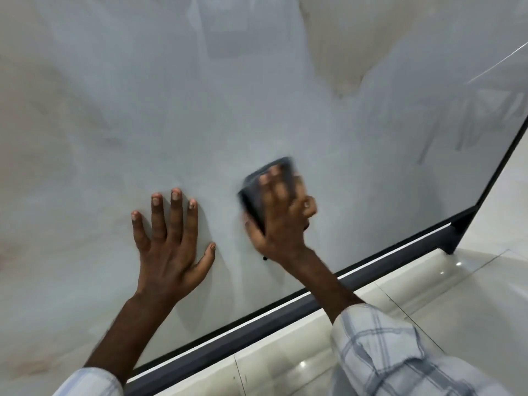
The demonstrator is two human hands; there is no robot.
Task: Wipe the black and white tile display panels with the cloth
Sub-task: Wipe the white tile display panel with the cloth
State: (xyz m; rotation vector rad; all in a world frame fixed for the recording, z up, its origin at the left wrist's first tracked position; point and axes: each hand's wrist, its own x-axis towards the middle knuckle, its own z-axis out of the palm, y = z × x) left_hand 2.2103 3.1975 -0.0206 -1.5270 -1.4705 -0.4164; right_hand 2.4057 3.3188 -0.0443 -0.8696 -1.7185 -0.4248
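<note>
A: Status?
B: My left hand [168,247] is flat on the white panel [200,95], fingers straight, holding nothing. My right hand [281,221] presses the dark cloth [257,192] against the panel, low, near the black frame [257,318]. Fingers lie across it, thumb hooked at its edge. Blurred.
A: Handling?
B: Likely soft, light, slides easily on gloss. Keep it folded, palm on top.

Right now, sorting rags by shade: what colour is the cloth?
Dark grey, near black; the cloth shows, motion-blurred, under the right hand in the head view.
</note>
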